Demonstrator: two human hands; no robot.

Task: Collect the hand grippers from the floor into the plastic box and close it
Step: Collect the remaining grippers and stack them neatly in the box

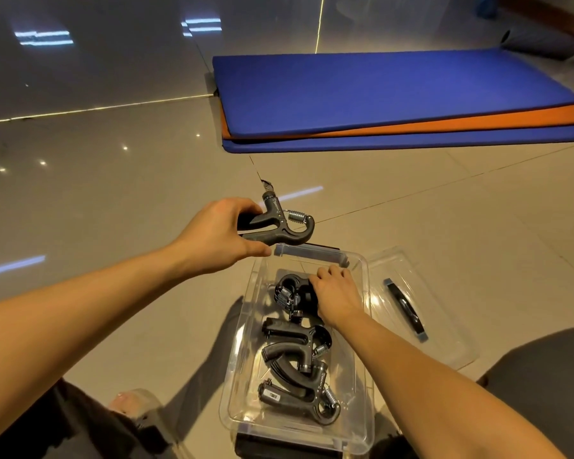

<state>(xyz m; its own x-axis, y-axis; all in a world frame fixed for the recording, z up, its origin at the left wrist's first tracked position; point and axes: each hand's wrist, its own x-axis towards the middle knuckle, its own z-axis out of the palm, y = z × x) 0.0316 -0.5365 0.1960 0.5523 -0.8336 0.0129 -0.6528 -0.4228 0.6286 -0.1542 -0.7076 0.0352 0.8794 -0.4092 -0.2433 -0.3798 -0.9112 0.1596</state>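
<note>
On the floor before you, the plastic box (242,342) sits open, lid (451,339) beside it. Your left hand (219,233) clasps 1 hand gripper (275,226) above its far rim; your right hand (335,293) lies on the packed grippers (299,346), hold unclear. Dropping could strike those fingers.

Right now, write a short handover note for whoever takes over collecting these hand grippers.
Left hand grips a black spring-loaded hand gripper above the far rim of the clear plastic box. Right hand curls over the far-end gripper inside. Done: more black grippers lie in the box. To do: drop in the held one, fit the clear lid, lying right of the box.
</note>
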